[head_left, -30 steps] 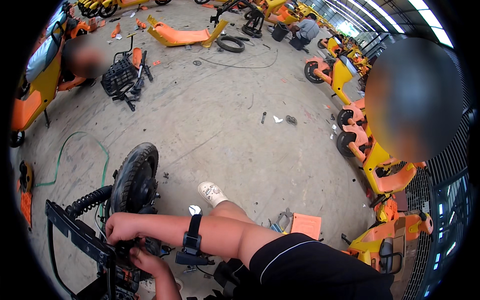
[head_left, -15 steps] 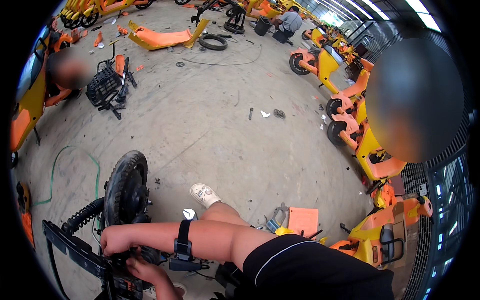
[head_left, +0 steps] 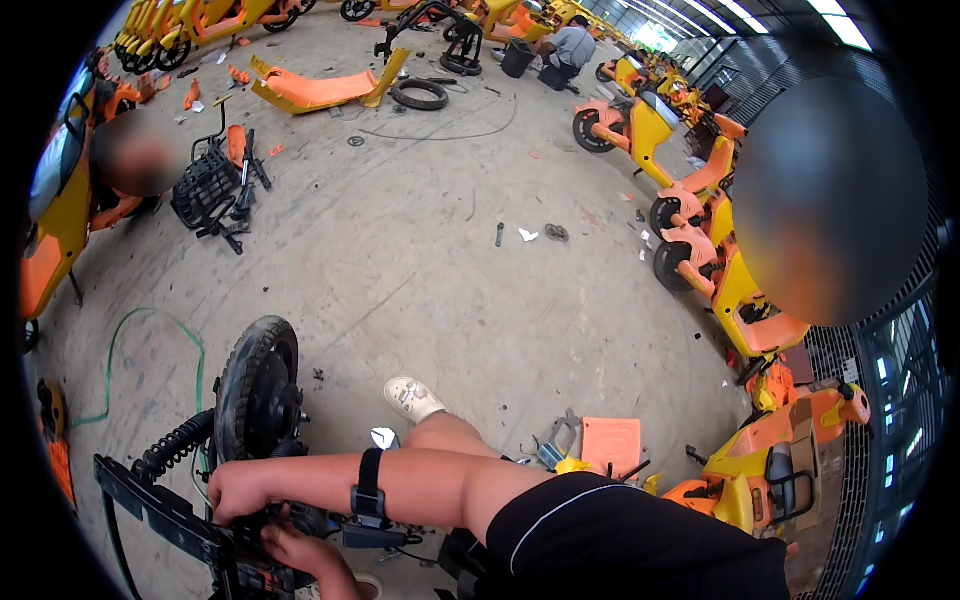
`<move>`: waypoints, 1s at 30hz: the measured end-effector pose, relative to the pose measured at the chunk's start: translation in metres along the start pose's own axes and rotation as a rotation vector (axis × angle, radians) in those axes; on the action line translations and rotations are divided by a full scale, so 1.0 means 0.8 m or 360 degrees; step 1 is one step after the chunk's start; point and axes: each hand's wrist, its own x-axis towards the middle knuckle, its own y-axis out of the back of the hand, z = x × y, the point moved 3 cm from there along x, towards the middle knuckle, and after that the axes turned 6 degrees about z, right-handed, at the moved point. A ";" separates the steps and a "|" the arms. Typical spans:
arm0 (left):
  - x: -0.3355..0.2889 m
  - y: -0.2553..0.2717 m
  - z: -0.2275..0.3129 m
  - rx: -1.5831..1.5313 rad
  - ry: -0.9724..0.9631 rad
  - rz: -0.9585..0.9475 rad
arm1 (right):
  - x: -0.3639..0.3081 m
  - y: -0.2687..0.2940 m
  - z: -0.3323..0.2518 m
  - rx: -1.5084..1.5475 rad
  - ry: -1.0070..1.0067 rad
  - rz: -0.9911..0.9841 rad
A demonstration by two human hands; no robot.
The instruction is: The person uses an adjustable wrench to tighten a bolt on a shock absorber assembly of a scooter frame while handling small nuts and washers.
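A stripped black scooter frame (head_left: 160,510) lies at the lower left, with a coil-spring shock absorber (head_left: 172,447) and a black-tyred wheel (head_left: 258,385). My right hand (head_left: 236,490) reaches across from the right, its fingers curled closed at the frame beside the wheel. Just below it, my left hand (head_left: 298,550) is closed, with thumb and fingers bent toward a dark part between the hands. What either hand grips is hidden by the fingers and the frame. A black strap (head_left: 368,485) with a small buckle box circles my right forearm.
My shoe (head_left: 412,398) rests on the concrete near the wheel. An orange panel (head_left: 611,445) and loose parts lie right of it. A green hose (head_left: 107,365) curves at left. Yellow-orange scooters (head_left: 745,300) line the right. A co-worker (head_left: 568,48) crouches far back; another person is at left.
The view has shifted slightly, so the frame and wheel sit a little lower and farther right. Both hands stay closed at nearly the same place on the frame.
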 end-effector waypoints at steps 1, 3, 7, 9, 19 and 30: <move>-0.001 -0.001 0.000 0.0001 -0.0004 0.0012 | 0.003 0.000 0.005 -0.0043 0.0033 0.0008; -0.002 -0.001 -0.001 0.0012 -0.0014 0.0035 | 0.004 -0.001 0.007 -0.0059 0.0071 0.0014; 0.004 0.003 -0.009 -0.0027 -0.0039 -0.0003 | 0.008 -0.003 0.015 -0.0028 0.0124 0.0012; 0.008 0.006 -0.011 -0.0031 -0.0061 -0.0056 | 0.007 -0.003 0.013 -0.0053 0.0157 0.0002; -0.011 -0.014 0.011 -0.0026 0.0024 0.0126 | 0.000 -0.007 0.008 -0.0053 0.0130 0.0061; -0.011 -0.017 0.013 -0.0068 -0.0045 0.0042 | -0.003 -0.007 0.019 0.0033 0.0178 0.0097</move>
